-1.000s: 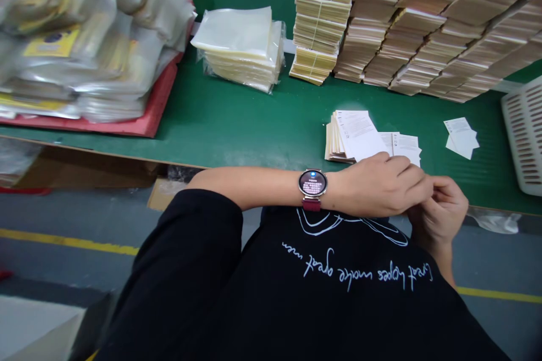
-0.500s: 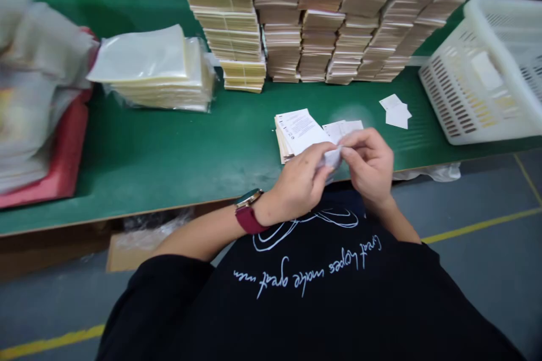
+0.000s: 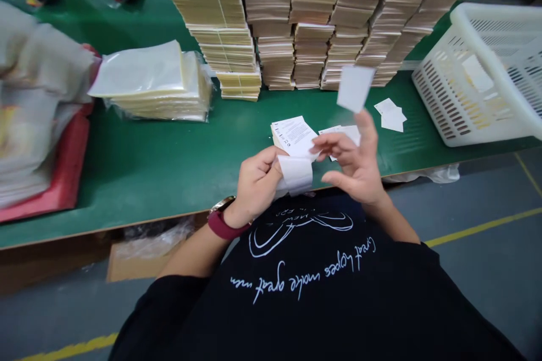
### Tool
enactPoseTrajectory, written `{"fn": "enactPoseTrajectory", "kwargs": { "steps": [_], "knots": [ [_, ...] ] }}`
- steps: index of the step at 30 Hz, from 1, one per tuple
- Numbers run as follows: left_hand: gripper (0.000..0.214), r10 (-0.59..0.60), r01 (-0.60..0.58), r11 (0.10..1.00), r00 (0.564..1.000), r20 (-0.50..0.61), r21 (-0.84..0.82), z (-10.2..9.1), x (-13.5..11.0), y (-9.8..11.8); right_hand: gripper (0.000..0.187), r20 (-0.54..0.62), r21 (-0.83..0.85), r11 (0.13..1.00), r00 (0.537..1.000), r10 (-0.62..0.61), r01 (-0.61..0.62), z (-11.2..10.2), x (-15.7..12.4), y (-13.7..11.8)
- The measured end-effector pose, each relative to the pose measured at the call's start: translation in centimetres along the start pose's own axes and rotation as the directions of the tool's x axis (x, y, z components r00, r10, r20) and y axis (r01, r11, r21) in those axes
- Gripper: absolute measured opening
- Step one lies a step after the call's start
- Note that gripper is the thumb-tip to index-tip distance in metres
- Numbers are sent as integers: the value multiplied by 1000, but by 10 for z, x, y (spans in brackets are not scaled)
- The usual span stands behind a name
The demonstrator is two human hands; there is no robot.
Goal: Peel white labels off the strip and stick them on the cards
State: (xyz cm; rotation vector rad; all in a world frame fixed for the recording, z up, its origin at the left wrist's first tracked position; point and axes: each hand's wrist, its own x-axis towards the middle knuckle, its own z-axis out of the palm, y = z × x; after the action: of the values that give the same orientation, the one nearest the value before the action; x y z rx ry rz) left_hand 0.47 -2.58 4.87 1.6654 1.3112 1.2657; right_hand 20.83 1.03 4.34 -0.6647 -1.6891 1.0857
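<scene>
My left hand is closed on a curled white paper strip, pinching its left edge between thumb and fingers. With fingers spread, my right hand is just right of the strip. A small white square of paper shows at the tip of its raised index finger; I cannot tell whether it sticks there or is in the air. Beyond my hands lies a stack of printed white cards. More white cards lie partly behind my right hand.
Tall stacks of cards line the back of the green table. A white plastic basket stands right, near loose white squares. At left are a bagged stack of sheets and a red tray holding bagged items.
My hands have moved apart; the left shifted left with the paper strip, and the right opened its fingers. A white paper square now appears above the right index finger.
</scene>
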Motion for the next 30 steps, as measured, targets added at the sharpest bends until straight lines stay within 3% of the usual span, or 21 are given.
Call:
{"fn": "enactPoseTrajectory", "kwargs": {
  "steps": [3, 7, 11, 14, 16, 18, 20, 24, 30],
  "knots": [
    [31, -19, 16, 998, 999, -44, -67, 5, -1, -2, 86, 112, 22, 999, 993, 29, -31, 12, -12, 4],
    [45, -12, 15, 999, 996, -93, 29, 9, -6, -7, 83, 45, 45, 994, 994, 98, -100, 21, -19, 1],
    [30, 260, -217, 919, 961, -93, 330, 3, -10, -1, 80, -18, 82, 975, 977, 210, -208, 23, -17, -2],
    [41, 417, -379, 820, 909, 7, 430, 1, -10, 3, 79, -12, 104, 965, 970, 242, -240, 24, -16, -3],
    [24, 382, -379, 848, 921, 68, 370, 1, -9, 3, 77, -9, 85, 973, 976, 216, -215, 25, -16, -3],
    [9, 292, -302, 918, 953, 80, 257, 3, -8, 1, 75, -38, 31, 987, 986, 162, -160, 26, -16, -1],
    [13, 228, -236, 956, 971, 68, 176, 4, -8, -1, 73, -89, -49, 994, 992, 91, -96, 27, -18, 1],
    [22, 233, -243, 959, 969, 80, 148, 7, -8, -5, 70, -155, -193, 981, 986, -61, 30, 24, -20, 7],
    [45, 218, -229, 964, 972, 85, 137, 15, -6, -9, 66, -191, -245, 969, 979, -75, 27, 26, -21, 9]
  ]
}}
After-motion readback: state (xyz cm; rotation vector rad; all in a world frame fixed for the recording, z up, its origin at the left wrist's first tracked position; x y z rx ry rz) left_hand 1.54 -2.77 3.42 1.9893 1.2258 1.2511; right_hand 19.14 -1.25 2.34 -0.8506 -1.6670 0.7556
